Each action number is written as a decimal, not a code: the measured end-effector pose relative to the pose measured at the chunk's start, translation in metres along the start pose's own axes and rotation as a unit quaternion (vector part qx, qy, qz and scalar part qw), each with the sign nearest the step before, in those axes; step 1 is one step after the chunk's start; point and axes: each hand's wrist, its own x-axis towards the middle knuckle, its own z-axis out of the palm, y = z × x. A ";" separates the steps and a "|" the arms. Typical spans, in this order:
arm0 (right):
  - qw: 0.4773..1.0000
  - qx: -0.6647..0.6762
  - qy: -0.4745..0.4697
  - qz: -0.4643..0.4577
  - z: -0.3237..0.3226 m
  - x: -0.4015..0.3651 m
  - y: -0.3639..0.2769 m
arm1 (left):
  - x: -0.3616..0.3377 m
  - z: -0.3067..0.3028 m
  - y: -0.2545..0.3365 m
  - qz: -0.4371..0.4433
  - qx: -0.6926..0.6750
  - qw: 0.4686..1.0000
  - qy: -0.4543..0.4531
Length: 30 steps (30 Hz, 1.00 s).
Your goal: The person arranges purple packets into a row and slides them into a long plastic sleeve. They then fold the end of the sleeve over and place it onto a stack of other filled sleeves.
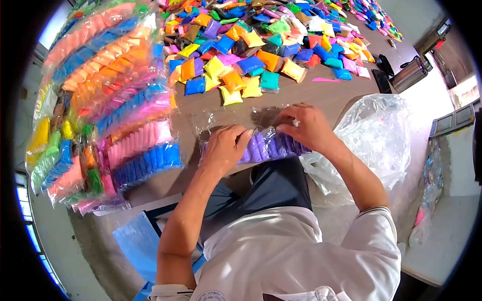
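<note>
A clear plastic bag holding a row of purple packets (266, 146) lies at the table's near edge, in front of my lap. My left hand (223, 148) is closed on the bag's left part, thumb and fingers together over the film. My right hand (305, 128) pinches the film at the right part, with its fingers bent. Between the two hands the packets stand side by side. The bag's loose clear upper part (221, 118) spreads on the table beyond my fingers. My fingertips partly hide the film they grip.
Filled bags of coloured packets (120, 90) are stacked at the left. A large pile of loose coloured packets (251, 50) covers the far table. A big crumpled clear bag (376, 143) lies at the right. A steel flask (411, 74) and a black phone-like object (381, 81) are beyond it.
</note>
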 end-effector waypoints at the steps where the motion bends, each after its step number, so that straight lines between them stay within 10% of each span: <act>1: 1.000 0.001 -0.003 -0.001 0.002 -0.003 -0.004 | -0.001 0.001 0.000 0.005 -0.002 1.000 0.006; 6: 0.983 0.002 0.050 -0.174 0.021 -0.007 -0.027 | -0.001 0.003 0.002 0.012 -0.003 1.000 0.020; 22: 0.991 0.016 -0.032 -0.125 0.039 0.005 -0.007 | 0.006 0.002 0.004 0.000 -0.008 1.000 -0.009; 30: 0.991 0.042 0.106 -0.065 -0.004 -0.018 -0.013 | -0.003 0.007 0.005 0.017 -0.026 0.999 0.029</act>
